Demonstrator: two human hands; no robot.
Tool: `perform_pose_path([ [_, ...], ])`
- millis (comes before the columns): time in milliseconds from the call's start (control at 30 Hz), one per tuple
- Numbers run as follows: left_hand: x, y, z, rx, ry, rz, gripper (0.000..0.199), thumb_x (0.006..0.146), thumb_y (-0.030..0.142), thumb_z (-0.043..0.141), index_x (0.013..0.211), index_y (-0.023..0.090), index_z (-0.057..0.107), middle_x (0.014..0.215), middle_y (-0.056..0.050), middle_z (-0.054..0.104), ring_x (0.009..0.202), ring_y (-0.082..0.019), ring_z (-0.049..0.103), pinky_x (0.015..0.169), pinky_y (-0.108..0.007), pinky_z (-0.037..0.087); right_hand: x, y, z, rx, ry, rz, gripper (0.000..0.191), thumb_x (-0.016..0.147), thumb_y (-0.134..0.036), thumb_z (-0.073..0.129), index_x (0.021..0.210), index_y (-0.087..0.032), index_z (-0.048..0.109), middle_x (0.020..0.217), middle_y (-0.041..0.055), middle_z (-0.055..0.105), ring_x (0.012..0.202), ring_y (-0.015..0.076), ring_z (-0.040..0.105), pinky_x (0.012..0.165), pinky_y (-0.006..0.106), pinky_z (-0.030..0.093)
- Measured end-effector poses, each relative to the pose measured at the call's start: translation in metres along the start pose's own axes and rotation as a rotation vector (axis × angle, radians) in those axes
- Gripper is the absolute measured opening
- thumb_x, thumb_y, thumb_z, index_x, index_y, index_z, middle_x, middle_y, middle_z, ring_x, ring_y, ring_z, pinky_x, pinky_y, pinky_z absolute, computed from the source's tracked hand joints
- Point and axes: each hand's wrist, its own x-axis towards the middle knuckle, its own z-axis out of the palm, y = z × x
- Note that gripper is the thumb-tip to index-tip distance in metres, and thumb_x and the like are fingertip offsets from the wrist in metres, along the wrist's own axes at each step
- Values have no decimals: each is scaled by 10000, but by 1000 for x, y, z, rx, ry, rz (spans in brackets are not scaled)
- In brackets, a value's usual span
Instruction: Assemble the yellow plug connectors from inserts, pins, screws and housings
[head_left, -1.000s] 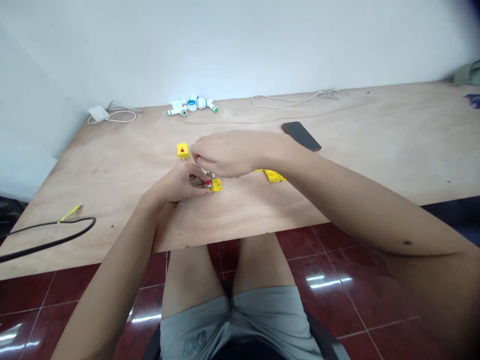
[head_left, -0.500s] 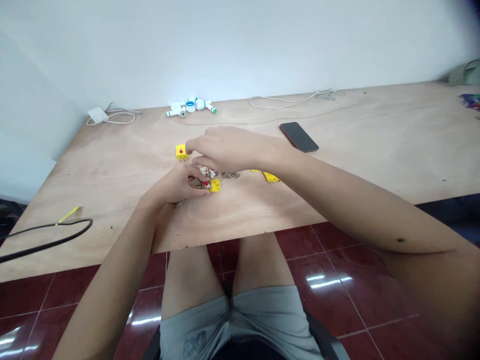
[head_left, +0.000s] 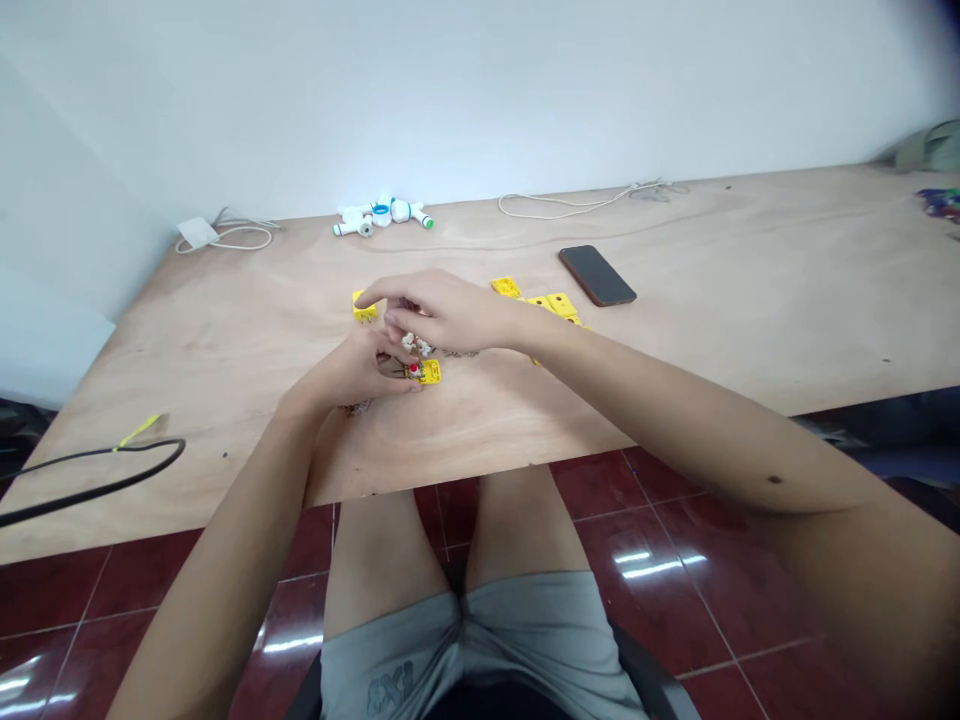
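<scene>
My left hand grips a small yellow plug body with a red dot, its fingers curled around the near side. Small white parts stand up from this plug body, just under the fingers of my right hand. The right index finger stretches over a second yellow plug body, also red-dotted and partly hidden. Several flat yellow pieces lie beyond the right wrist, and small metal parts lie next to the held plug.
The plywood table has a black phone to the right of my hands. White pipe fittings, a white cable and a white charger lie along the wall. A black cable lies at the left.
My right hand and wrist have shifted left and toward me, uncovering more of the flat yellow pieces. The left hand and the plug body it holds have barely moved.
</scene>
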Motion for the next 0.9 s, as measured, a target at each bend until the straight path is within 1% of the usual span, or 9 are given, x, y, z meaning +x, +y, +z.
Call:
perform_pose_path([
  [100,0,2,1,-72,14,10,299,805,362,939,1071,246,868,1196,-73,853,1127,-302,800,1011,-470,701,-8,12,20,296,147,-34,397,1095,-102,459,1433,-154,660,887,0,732,780,137,644,760,283,519],
  [233,0,5,0,24,-11,23,207,840,370,912,977,222,863,1138,-85,840,1067,-287,783,938,-439,689,-15,12,40,687,276,-1,416,1169,-382,563,1518,-162,622,810,-56,554,674,103,485,622,231,438],
  [333,0,4,1,44,1,21,250,836,379,924,1006,213,848,1138,-84,823,1022,-263,772,912,-419,681,-14,12,50,908,283,16,504,1158,-572,582,1397,-144,701,796,-56,478,668,100,447,596,224,421],
  [433,2,1,2,-11,55,18,288,803,353,937,982,195,776,1070,-63,800,1010,-243,767,910,-385,681,-11,16,57,915,284,-22,499,1097,-623,694,1090,-129,763,810,-15,592,693,97,531,617,225,445],
  [500,2,0,2,-16,59,30,286,795,345,935,964,194,761,1049,-55,798,1026,-245,765,916,-374,678,-10,16,61,929,328,-29,495,1043,-627,780,967,-140,736,751,-26,593,653,86,509,589,214,408],
  [567,2,0,1,-5,17,49,271,818,362,920,999,202,798,1069,-60,816,1040,-254,767,912,-379,675,-8,15,62,1009,374,-5,513,1015,-656,801,977,-149,733,682,-69,490,597,74,407,542,205,335],
  [633,2,0,0,3,-30,58,270,845,393,910,1037,218,838,1101,-69,828,1037,-261,771,905,-395,675,-8,12,62,1110,385,42,553,1034,-699,748,1085,-148,757,690,-87,399,588,77,324,517,208,284],
  [700,1,0,0,-6,-37,50,282,850,409,920,1056,228,851,1134,-75,829,1055,-269,776,931,-418,678,-7,9,61,1181,363,71,575,1047,-704,723,1179,-146,768,732,-81,389,602,81,314,516,213,288],
  [900,1,-7,2,-28,19,88,285,836,368,936,1030,207,802,1112,-66,799,1085,-267,779,970,-439,685,-7,13,68,1106,434,54,572,936,-709,855,909,-146,760,701,-52,505,602,73,423,520,205,327],
])
